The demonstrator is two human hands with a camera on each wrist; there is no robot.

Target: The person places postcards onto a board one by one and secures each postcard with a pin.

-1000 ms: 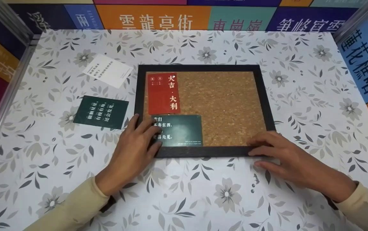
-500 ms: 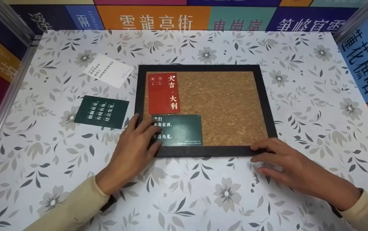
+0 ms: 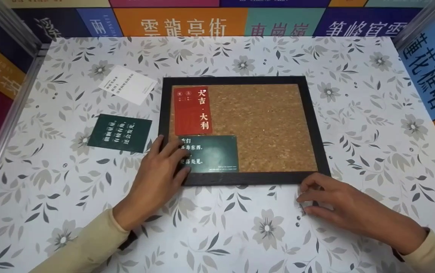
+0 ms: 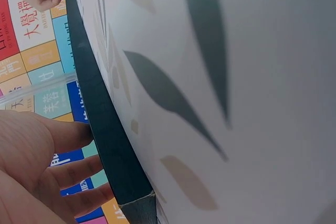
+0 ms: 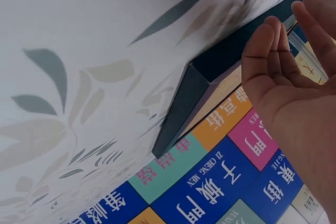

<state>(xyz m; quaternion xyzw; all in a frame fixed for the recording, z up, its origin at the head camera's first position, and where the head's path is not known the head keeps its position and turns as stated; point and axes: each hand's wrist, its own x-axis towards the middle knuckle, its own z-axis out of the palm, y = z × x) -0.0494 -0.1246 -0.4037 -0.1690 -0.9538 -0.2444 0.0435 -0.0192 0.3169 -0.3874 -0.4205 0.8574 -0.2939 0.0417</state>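
Note:
A black-framed corkboard [image 3: 270, 125] lies flat on the table. On its left side are a red card [image 3: 192, 110] and, below that, a green card [image 3: 217, 153] with white writing. My left hand [image 3: 156, 172] rests over the frame's lower left corner, its fingertips on the green card's left end and hiding some of the writing. The left wrist view has the thumb and fingers of the left hand [image 4: 58, 161] along the frame's dark side [image 4: 105, 114]. At the lower right corner is my right hand [image 3: 348, 204], fingers loosely bent, holding nothing, fingertips right at the frame's bottom edge.
Left of the board lie a second green card [image 3: 120, 132] and, behind it, a white card [image 3: 127, 84]. A floral cloth [image 3: 217, 227] covers the table. Panels with large characters [image 3: 183, 24] stand along the back and sides.
My right hand has slid down and slightly right, from over the frame's lower right corner to its bottom edge. The left hand and the cards have stayed in place.

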